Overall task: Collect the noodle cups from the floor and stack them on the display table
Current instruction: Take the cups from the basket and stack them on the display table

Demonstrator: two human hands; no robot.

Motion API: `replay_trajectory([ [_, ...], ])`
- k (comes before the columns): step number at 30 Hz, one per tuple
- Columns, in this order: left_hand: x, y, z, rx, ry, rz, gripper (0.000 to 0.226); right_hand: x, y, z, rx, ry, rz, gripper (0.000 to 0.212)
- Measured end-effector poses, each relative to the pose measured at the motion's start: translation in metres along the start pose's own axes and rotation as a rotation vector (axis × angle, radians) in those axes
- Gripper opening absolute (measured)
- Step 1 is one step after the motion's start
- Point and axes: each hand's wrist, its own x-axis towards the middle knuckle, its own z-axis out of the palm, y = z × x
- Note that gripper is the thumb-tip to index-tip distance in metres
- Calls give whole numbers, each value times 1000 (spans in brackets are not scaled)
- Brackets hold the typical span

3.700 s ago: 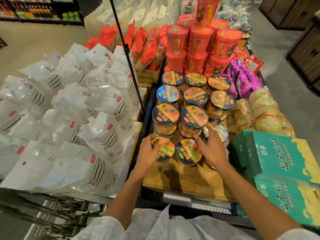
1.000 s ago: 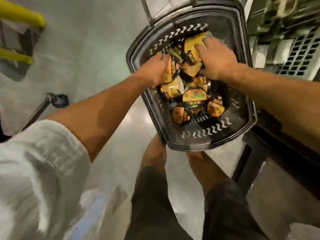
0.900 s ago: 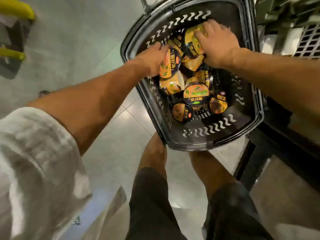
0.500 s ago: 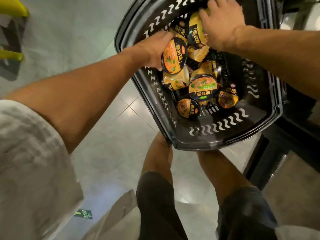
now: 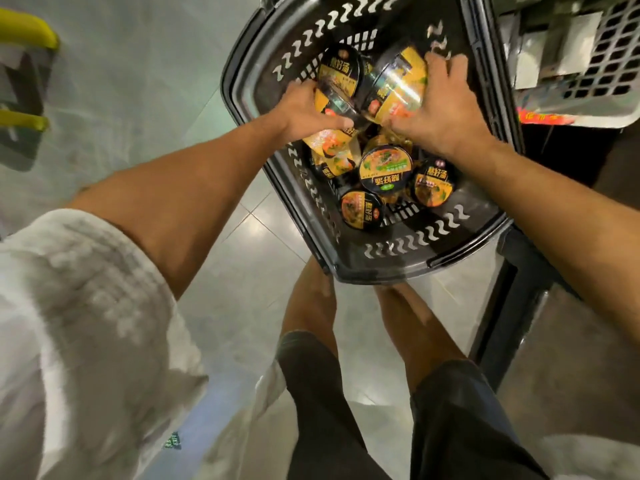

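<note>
A black plastic shopping basket (image 5: 377,261) with wave-shaped slots in its walls sits on the grey tiled floor (image 5: 242,271) at about one o'clock from the person's bare knees. The left hand (image 5: 304,110) reaches into the basket from seven o'clock and grips a yellow-and-black noodle cup with a dark printed lid (image 5: 337,81), thumb across its side and fingers curled behind it, the cup tilted with its lid facing up and away. The right hand (image 5: 440,109) comes in from four o'clock and clasps a second yellow noodle cup wrapped in shiny film (image 5: 394,88), fingers spread round its far side; the two held cups touch each other at the middle of the basket. Below them more cups lie loose on the basket floor: a round-lidded cup with green and orange print (image 5: 386,169) at centre, a smaller dark-lidded cup (image 5: 362,209) at seven o'clock from it, another dark-lidded cup (image 5: 434,183) at three o'clock, and a tipped yellow cup (image 5: 329,147) at ten o'clock under the left wrist. A white perforated crate (image 5: 595,64) stands at the basket's two o'clock, and a yellow rail (image 5: 27,31) shows at far left.
</note>
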Motion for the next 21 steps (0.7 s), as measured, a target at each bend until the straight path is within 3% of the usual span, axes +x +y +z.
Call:
replay_trajectory([
  [6, -71, 21, -2, -453, 9, -125, 93, -55, -4, -22, 745, 2, 330, 104],
  [9, -123, 42, -5, -646, 5, -115, 97, -99, -10, -46, 1023, -7, 348, 84],
  [14, -218, 100, -11, -859, 42, -16, 79, -175, -26, -99, 1233, -18, 262, 68],
  [17, -272, 146, -17, -1015, 91, 54, 67, -217, -32, -135, 1274, 11, 235, 87],
  [21, -346, 213, -21, -1090, 78, 134, 75, -275, -38, -182, 1305, 114, 204, 104],
])
